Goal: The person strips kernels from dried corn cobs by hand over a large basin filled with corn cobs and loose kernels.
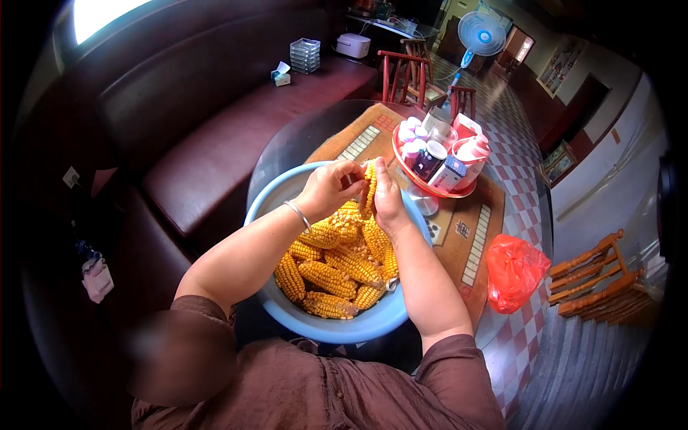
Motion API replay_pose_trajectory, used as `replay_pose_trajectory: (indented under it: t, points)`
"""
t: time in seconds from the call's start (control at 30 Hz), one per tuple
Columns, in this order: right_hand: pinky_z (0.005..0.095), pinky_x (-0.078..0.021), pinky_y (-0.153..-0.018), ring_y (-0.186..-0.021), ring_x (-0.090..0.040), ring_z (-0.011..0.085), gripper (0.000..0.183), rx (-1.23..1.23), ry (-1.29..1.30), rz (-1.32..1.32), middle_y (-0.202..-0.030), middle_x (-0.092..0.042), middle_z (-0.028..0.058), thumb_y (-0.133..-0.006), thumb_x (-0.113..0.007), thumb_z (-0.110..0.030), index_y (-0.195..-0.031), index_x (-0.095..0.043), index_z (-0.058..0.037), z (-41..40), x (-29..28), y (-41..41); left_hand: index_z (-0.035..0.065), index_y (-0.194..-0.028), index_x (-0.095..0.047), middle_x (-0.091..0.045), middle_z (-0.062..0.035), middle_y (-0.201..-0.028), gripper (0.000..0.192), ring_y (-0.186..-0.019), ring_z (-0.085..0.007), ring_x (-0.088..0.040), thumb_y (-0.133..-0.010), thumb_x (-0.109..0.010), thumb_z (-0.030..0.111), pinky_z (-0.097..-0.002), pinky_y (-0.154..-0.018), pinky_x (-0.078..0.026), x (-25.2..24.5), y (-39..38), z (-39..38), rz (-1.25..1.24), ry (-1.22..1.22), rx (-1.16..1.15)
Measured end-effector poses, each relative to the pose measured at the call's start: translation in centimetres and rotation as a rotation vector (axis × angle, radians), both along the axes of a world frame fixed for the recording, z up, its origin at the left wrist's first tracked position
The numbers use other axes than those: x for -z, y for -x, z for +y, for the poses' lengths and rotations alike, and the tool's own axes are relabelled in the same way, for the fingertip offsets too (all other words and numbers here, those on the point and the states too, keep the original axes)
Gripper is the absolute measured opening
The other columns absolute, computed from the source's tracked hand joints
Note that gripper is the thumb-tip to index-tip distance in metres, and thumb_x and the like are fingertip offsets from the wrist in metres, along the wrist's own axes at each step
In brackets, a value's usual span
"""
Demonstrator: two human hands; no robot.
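Observation:
A yellow ear of corn (pixel 370 188) is held up over the far part of a blue plastic basin (pixel 344 334). My right hand (pixel 388 201) grips its right side, the thumb laid along it. From the left, my left hand (pixel 332 185), with a silver bangle (pixel 299 216) on its wrist, has its curled fingers against the same ear; their tips are partly hidden. Below both hands, the basin holds several more corn ears (pixel 328 278). Loose kernels (pixel 345 219) lie among them towards the far side. A small whitish object (pixel 392 284) rests by the basin's right wall.
Beyond the basin, a red-rimmed tray (pixel 454 194) of bottles and boxes stands on the glass-topped table with a patterned brown mat (pixel 463 228). A red plastic bag (pixel 516 274) is at the table's right edge. A dark red sofa (pixel 226 161) curves along the left; wooden chairs (pixel 596 274) stand around.

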State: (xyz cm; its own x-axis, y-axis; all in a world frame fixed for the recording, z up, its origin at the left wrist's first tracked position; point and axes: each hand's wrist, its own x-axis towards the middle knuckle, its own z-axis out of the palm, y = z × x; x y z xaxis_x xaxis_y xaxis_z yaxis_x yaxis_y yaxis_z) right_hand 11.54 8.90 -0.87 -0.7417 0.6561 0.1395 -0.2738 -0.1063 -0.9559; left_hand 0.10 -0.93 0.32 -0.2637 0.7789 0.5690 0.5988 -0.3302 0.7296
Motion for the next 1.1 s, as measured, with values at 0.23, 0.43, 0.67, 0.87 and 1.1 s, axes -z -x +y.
replay_pose_trajectory:
  t: [0.23, 0.43, 0.67, 0.87, 1.1]
  points:
    - [0.0273, -0.0415, -0.071, -0.077, -0.048, 0.0116, 0.033, 0.192, -0.501, 0.013, -0.079, -0.052, 0.0031, -0.097, -0.039, -0.033, -0.088, -0.052, -0.0042, 0.2, 0.1, 0.3, 0.0012, -0.092, -0.055, -0.053, 0.0021, -0.069, 0.013, -0.062, -0.0057, -0.049, -0.089, -0.056, 0.013, -0.0217, -0.057, -0.044, 0.9, -0.1, 0.8, -0.366, 0.245, 0.206]
    - [0.0326, -0.0431, -0.068, -0.075, -0.052, 0.0219, 0.032, 0.245, -0.647, -0.077, -0.079, -0.054, 0.0114, -0.094, -0.046, -0.033, -0.086, -0.051, -0.0024, -0.8, -0.9, 0.1, 0.0031, -0.093, -0.056, -0.052, 0.0015, -0.069, 0.019, -0.063, -0.0062, -0.05, -0.093, -0.049, 0.02, -0.0208, -0.057, -0.042, 0.4, -0.2, 0.6, -0.454, 0.397, 0.256]
    - [0.0326, -0.0417, -0.065, -0.07, -0.051, 0.0187, 0.03, 0.312, -0.76, 0.057, -0.074, -0.049, 0.0058, -0.094, -0.047, -0.033, -0.086, -0.049, -0.0034, -1.5, -2.4, -0.1, 0.0062, -0.091, -0.057, -0.054, 0.0017, -0.07, 0.013, -0.063, -0.007, -0.051, -0.089, -0.053, 0.018, -0.0205, -0.056, -0.042, 0.6, 0.5, 0.7, -0.717, 0.466, 0.272]
    - [0.0195, -0.0419, -0.058, -0.065, -0.048, 0.0069, 0.038, -0.004, 0.159, 0.053, -0.074, -0.05, -0.0002, -0.097, -0.035, -0.041, -0.092, -0.052, -0.007, 0.7, -1.4, -0.7, 0.002, -0.092, -0.057, -0.06, -0.0008, -0.084, 0.011, -0.075, -0.0067, -0.056, -0.087, -0.058, 0.012, -0.0225, -0.069, -0.048, 0.4, 0.2, 0.8, -0.511, 0.261, 0.269]
    - [0.023, -0.0452, -0.062, -0.071, -0.053, 0.0109, 0.038, -0.058, 0.342, 0.115, -0.08, -0.054, 0.0023, -0.097, -0.033, -0.04, -0.095, -0.052, -0.0069, 0.2, -1.0, 0.0, 0.0001, -0.094, -0.062, -0.063, -0.0031, -0.077, 0.017, -0.07, -0.0075, -0.058, -0.082, -0.065, 0.011, -0.0229, -0.064, -0.048, 1.0, -0.3, 0.9, -0.405, 0.091, 0.158]
